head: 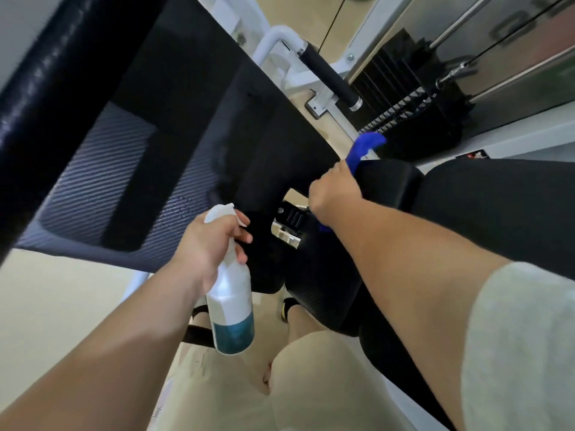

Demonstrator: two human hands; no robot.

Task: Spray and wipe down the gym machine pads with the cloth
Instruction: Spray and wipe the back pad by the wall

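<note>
Left hand (211,244): I read it curled round the neck of the spray bottle (231,303), fingers wrapped at the trigger and nozzle facing the machine. I judge it is held ready for another burst.
Spray bottle: white plastic, smooth, tall and slim. Blue liquid fills only the bottom part. It hangs upright below the grip and touches no pad.
Right hand (334,191): fisted on the cloth (365,147), knuckles toward the camera, pressing it against the near edge of the roller pad (389,181). I take the bunching as a way to bear down on the wipe.
Cloth: vivid blue, soft, plush-looking. One tail sticks up above the fist, and a scrap shows under the wrist.
Roller pad: black, rounded, with a matte vinyl-like skin. It sits just beside a larger black cushion (497,206) at right.
Back pad (102,181): broad, grey, ribbed in fine diagonal lines, with a smooth black centre panel. Fine specks near its lower edge look to me like spray droplets.
Seat pad (323,293): black, finely textured, below the right forearm.
Weight stack (401,98): black plates and steel rods, well apart at the back.
Step in hand: wiping the roller pad, by my judgement. The ribbed pad seems sprayed and not yet wiped.
</note>
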